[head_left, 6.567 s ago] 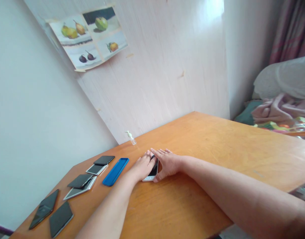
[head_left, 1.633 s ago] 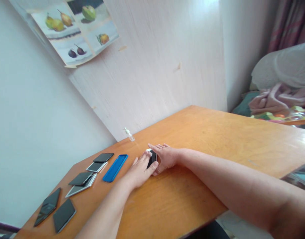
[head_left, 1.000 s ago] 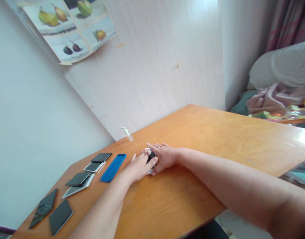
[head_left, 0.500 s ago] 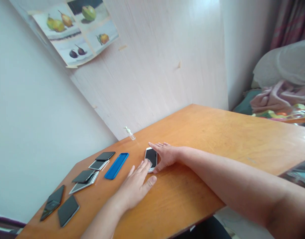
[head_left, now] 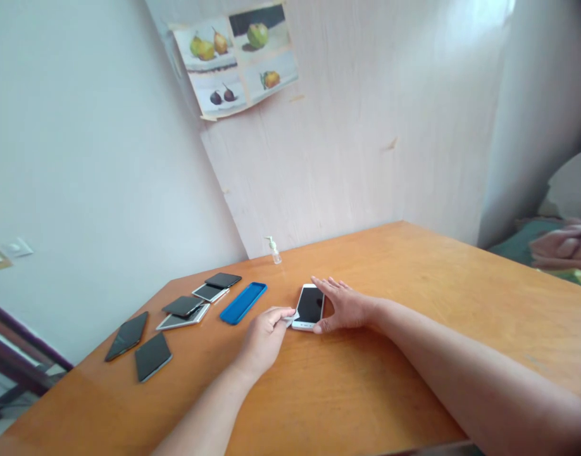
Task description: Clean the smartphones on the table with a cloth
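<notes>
Pale walls rise behind a brown wooden tabletop [head_left: 390,386], with a poster [head_left: 238,63] of painted fruit, in four panels, taped up at the back. On the tabletop, slightly right of the view's centre, a white phone [head_left: 310,305] lies flat, its dark screen facing up. Its long axis runs away from the person, the far end leaning a little to the right; the end with the button on the white border points toward the person.

At the phone's near left corner, the left hand [head_left: 270,334] has its fingers closed in a pinch on a small white wipe [head_left: 289,320] (partly hidden by the fingers). The right hand [head_left: 343,305] lies along the phone's right side, fingers spread, the thumb at the near right corner and the index finger by the far right corner.

Left of the phone, well apart from it, lies a blue case [head_left: 243,304], hollow side up, its length also slanting away to the right. Farther left are six other phones [head_left: 152,356], some overlapping in pairs, with their dark faces up. Near the tabletop's back edge stands a clear pump bottle [head_left: 276,256], its nozzle pointing left. Any lettering on the phones or bottle is too small to read.
</notes>
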`<state>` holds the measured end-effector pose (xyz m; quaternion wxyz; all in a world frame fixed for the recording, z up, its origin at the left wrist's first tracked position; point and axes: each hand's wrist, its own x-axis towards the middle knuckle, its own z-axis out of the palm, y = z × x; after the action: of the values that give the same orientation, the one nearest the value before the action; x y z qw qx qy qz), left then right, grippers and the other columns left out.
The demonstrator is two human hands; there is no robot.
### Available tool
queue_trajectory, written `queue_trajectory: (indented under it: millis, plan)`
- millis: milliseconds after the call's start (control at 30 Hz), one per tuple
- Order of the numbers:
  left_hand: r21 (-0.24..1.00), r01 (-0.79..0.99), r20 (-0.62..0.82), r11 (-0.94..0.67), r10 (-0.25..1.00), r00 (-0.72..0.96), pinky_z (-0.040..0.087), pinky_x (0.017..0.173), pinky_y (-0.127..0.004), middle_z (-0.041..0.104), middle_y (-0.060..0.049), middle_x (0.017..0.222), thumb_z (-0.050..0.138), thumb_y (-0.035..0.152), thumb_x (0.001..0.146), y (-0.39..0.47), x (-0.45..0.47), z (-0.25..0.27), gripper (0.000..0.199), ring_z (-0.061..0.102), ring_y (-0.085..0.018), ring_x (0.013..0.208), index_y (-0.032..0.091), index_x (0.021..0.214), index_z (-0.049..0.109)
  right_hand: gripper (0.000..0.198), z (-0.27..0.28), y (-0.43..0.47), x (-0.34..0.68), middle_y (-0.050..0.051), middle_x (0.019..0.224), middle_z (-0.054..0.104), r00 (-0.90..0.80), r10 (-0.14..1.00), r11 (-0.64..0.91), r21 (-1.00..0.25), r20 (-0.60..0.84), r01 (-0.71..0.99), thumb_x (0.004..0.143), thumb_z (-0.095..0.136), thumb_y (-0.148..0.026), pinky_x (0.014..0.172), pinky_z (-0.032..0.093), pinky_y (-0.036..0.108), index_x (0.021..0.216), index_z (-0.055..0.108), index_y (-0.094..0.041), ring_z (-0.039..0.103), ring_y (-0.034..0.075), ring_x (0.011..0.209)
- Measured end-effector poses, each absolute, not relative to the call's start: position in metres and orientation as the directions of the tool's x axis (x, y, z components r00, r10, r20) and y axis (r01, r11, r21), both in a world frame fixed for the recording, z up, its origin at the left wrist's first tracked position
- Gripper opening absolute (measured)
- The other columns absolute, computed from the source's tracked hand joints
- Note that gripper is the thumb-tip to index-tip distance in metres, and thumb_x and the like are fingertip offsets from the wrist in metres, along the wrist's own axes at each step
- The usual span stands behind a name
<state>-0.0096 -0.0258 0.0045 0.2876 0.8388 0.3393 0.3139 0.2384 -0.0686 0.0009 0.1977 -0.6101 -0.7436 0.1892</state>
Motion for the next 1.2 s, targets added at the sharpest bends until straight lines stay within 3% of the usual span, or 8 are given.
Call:
queue_trajectory:
  millis: [167, 367, 500, 733, 867, 1000, 1100, 1200]
  plan:
    - [0.913, 0.255, 0.177, -0.317, 0.874, 0.453, 0.05, 0.088, -0.034, 0.074, -0.005, 0.101, 0.057, 0.026, 0.083, -0.031, -0.009, 0.011, 0.025, 0.067, -0.02, 0.095, 0.017, 0.102, 0.07, 0.109, 0.004, -0.069, 0.234, 0.02, 0.159, 0.026, -0.119, 0.972, 0.199, -0.445, 0.202, 0.873, 0.073, 0.061, -0.075, 0.117, 0.012, 0.06, 0.156, 0.024, -0.015, 0.015, 0.039, 0.148]
    - [0.974, 0.109, 0.113, -0.197, 0.847, 0.52, 0.043, 0.069, -0.025, 0.068, 0.0, 0.076, 0.065, 0.027, 0.079, -0.046, 0.0, 0.016, 0.014, 0.058, -0.013, 0.071, 0.017, 0.088, 0.064, 0.05, 0.019, -0.09, 0.202, 0.012, 0.119, 0.067, -0.202, 0.831, 0.466, -0.449, 0.518, 0.762, 0.09, 0.058, -0.049, 0.094, 0.048, 0.04, 0.132, 0.058, -0.021, 0.062, 0.026, 0.11]
    - [0.995, -0.003, 0.09, -0.104, 0.84, 0.535, 0.043, 0.07, -0.023, 0.064, 0.002, 0.078, 0.067, 0.023, 0.077, -0.054, 0.004, 0.018, 0.013, 0.058, -0.013, 0.075, 0.018, 0.087, 0.059, 0.033, 0.026, -0.108, 0.179, 0.007, 0.1, 0.068, -0.322, 0.784, 0.582, -0.445, 0.531, 0.681, 0.091, 0.062, -0.039, 0.08, 0.051, 0.032, 0.12, 0.064, -0.023, 0.064, 0.02, 0.089]
    - [0.985, -0.149, 0.009, 0.092, 0.825, 0.566, 0.046, 0.07, -0.024, 0.062, 0.001, 0.084, 0.067, 0.025, 0.078, -0.054, 0.005, 0.02, 0.02, 0.061, -0.013, 0.076, 0.018, 0.092, 0.055, 0.016, 0.027, -0.11, 0.173, 0.006, 0.098, 0.067, -0.325, 0.776, 0.591, -0.445, 0.54, 0.673, 0.096, 0.053, -0.027, 0.078, 0.051, 0.032, 0.102, 0.068, -0.025, 0.063, 0.019, 0.088]
    - [0.985, -0.024, 0.157, -0.171, 0.832, 0.533, 0.049, 0.088, -0.034, 0.066, -0.006, 0.105, 0.06, 0.027, 0.085, -0.05, 0.005, 0.013, 0.024, 0.063, -0.02, 0.1, 0.019, 0.107, 0.057, 0.019, 0.016, -0.09, 0.2, 0.005, 0.092, 0.068, -0.105, 0.804, 0.469, -0.515, 0.586, 0.717, 0.094, 0.05, -0.026, 0.075, 0.052, 0.032, 0.098, 0.068, -0.027, 0.065, 0.02, 0.085]
    - [0.788, 0.249, 0.333, -0.563, 0.729, 0.598, 0.044, 0.099, -0.038, 0.066, -0.007, 0.113, 0.059, 0.023, 0.084, -0.05, 0.003, 0.007, 0.025, 0.058, -0.024, 0.11, 0.023, 0.108, 0.064, 0.021, 0.005, -0.072, 0.228, 0.005, 0.09, 0.069, 0.046, 0.819, 0.318, -0.519, 0.572, 0.794, 0.09, 0.048, -0.025, 0.077, 0.053, 0.035, 0.092, 0.069, -0.026, 0.066, 0.022, 0.086]
    - [0.598, 0.324, 0.362, -0.733, 0.608, 0.706, 0.041, 0.104, -0.041, 0.064, -0.006, 0.119, 0.06, 0.021, 0.082, -0.054, 0.001, 0.008, 0.032, 0.056, -0.026, 0.113, 0.025, 0.113, 0.065, 0.026, 0.004, -0.074, 0.223, 0.004, 0.093, 0.07, -0.09, 0.865, 0.354, -0.473, 0.493, 0.807, 0.086, 0.046, -0.017, 0.081, 0.053, 0.034, 0.09, 0.07, -0.025, 0.067, 0.021, 0.089]
    - [0.514, 0.394, 0.346, -0.762, 0.605, 0.717, 0.042, 0.103, -0.042, 0.062, -0.007, 0.121, 0.062, 0.021, 0.079, -0.055, 0.001, 0.008, 0.035, 0.056, -0.027, 0.113, 0.024, 0.114, 0.063, 0.03, 0.008, -0.084, 0.207, 0.005, 0.108, 0.071, -0.308, 0.862, 0.464, -0.384, 0.402, 0.798, 0.087, 0.045, -0.013, 0.09, 0.051, 0.035, 0.096, 0.071, -0.026, 0.065, 0.021, 0.103]
